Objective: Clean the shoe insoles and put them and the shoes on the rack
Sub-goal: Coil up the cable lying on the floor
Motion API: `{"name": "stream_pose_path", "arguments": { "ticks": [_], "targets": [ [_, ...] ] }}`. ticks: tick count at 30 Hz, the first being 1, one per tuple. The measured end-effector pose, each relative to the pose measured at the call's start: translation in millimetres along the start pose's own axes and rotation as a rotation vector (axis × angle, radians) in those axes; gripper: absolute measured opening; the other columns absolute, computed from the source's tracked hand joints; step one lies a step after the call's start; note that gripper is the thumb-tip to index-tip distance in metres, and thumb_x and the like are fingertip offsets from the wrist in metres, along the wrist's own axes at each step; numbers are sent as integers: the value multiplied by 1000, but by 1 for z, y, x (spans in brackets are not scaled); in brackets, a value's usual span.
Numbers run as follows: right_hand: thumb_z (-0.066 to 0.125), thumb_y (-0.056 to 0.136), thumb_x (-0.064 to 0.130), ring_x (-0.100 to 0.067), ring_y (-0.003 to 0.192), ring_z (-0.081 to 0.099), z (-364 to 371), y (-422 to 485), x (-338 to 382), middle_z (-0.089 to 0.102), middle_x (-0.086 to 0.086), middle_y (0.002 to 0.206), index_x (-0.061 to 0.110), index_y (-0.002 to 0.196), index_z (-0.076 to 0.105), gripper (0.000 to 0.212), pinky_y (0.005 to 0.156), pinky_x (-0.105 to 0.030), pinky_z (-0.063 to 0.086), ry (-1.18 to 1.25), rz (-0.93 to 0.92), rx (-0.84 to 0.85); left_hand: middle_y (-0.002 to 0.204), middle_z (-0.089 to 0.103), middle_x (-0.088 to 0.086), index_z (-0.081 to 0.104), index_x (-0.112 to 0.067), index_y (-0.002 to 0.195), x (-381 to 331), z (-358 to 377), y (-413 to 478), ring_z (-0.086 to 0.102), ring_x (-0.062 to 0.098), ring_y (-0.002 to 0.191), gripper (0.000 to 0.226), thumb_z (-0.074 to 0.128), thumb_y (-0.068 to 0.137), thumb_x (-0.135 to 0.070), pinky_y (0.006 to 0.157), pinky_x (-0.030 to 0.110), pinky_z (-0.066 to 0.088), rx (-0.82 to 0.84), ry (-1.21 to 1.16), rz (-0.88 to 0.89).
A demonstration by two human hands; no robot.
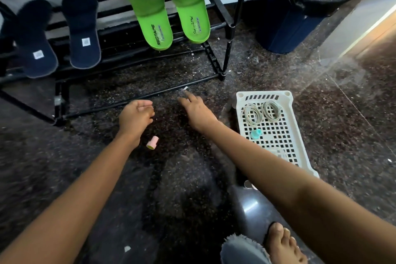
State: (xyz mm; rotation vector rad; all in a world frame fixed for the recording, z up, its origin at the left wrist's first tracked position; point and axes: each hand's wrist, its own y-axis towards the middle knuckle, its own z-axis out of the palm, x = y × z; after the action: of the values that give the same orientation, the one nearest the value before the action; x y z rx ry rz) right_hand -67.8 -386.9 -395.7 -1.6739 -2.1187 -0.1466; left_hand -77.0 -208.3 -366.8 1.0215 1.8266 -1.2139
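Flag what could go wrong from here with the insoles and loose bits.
1. The green insoles only lean on the rack bars, heels overhanging; they might slide onto the gritty floor.
2. The pink cylinder lies loose near the left hand; an arm sweep could roll it away.

Clutter on the dark speckled floor (182, 178)
White perforated basket (262, 94) at centre right holds band coils (271, 110); blue bin (285, 17) upper right; pink cylinder (152, 142) lower centre

A home entryway: black shoe rack (214, 6), dark speckled stone floor (192, 178), lined bin (300, 6).
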Motion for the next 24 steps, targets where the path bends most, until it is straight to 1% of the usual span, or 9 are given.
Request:
{"name": "stream_pose_path", "arguments": {
  "ticks": [3, 5, 8, 12, 15, 17, 19, 21, 24],
  "targets": [
    [40, 90, -9, -40, 138, 14, 7, 24, -3, -1, -12, 157, 20, 150, 15, 71, 107, -47, 32, -213, 24, 196, 90, 64, -2, 62, -14, 106, 0, 3, -6, 63, 12, 87, 14, 55, 96, -9, 73, 24, 51, 36, 10, -24],
    [36, 93, -4, -41, 135, 20, 15, 29, -5, 9, -15, 154, 18, 148, 22, 61, 104, -47, 36, -272, 52, 224, 90, 63, -2, 62, -13, 106, 0, 3, -9, 62, 10, 86, 14, 54, 97, -9, 72, 23, 51, 42, 13, -31],
    [34, 95, 0, -38, 122, 38, 21, 17, -6, 37, -18, 132, 10, 132, 41, 39, 88, -46, 45, -266, 78, 162, 92, 63, -3, 63, -14, 105, 1, 4, -12, 63, 11, 88, 13, 53, 97, -9, 77, 26, 52, 27, 40, -19],
    [45, 93, 8, -36, 96, 54, 24, -21, -6, 53, -14, 99, 7, 101, 55, 13, 69, -39, 42, 86, 39, -129, 92, 65, -1, 64, -15, 104, 5, 17, -23, 63, 11, 86, 14, 54, 96, -9, 79, 27, 54, 75, 107, -4],
    [61, 85, 10, -25, 92, 53, 11, -66, -18, 62, -7, 94, 11, 95, 66, 11, 82, -29, 42, 335, 27, -532, 97, 67, 3, 63, -18, 98, 8, 33, -31, 64, 13, 87, 11, 55, 96, -10, 78, 28, 54, 145, 116, -2],
    [71, 79, 9, -12, 95, 49, -7, -100, -34, 58, -5, 98, 14, 96, 71, 18, 86, -19, 39, 494, 116, -739, 98, 67, 3, 63, -17, 99, 8, 41, -35, 65, 15, 90, 12, 55, 96, -10, 80, 30, 54, 185, 144, 3],
    [73, 79, 9, -5, 91, 51, -23, -131, -59, 55, -4, 97, 16, 98, 71, 20, 79, -17, 43, 611, 265, -836, 97, 66, 0, 64, -14, 105, 6, 49, -40, 65, 15, 92, 14, 54, 96, -9, 82, 30, 54, 205, 176, 7],
    [71, 82, 14, -10, 87, 59, -28, -154, -87, 60, 0, 95, 16, 98, 70, 16, 72, -19, 47, 600, 398, -885, 96, 66, 1, 65, -12, 107, 4, 53, -43, 65, 16, 94, 17, 55, 95, -7, 83, 31, 55, 211, 182, 17],
    [68, 84, 16, -12, 80, 63, -24, -176, -124, 67, -2, 89, 13, 96, 70, 12, 69, -8, 43, 588, 552, -823, 97, 67, 1, 65, -12, 107, 2, 58, -44, 66, 18, 96, 18, 55, 94, -5, 85, 33, 55, 218, 192, 15]
  ]
}}
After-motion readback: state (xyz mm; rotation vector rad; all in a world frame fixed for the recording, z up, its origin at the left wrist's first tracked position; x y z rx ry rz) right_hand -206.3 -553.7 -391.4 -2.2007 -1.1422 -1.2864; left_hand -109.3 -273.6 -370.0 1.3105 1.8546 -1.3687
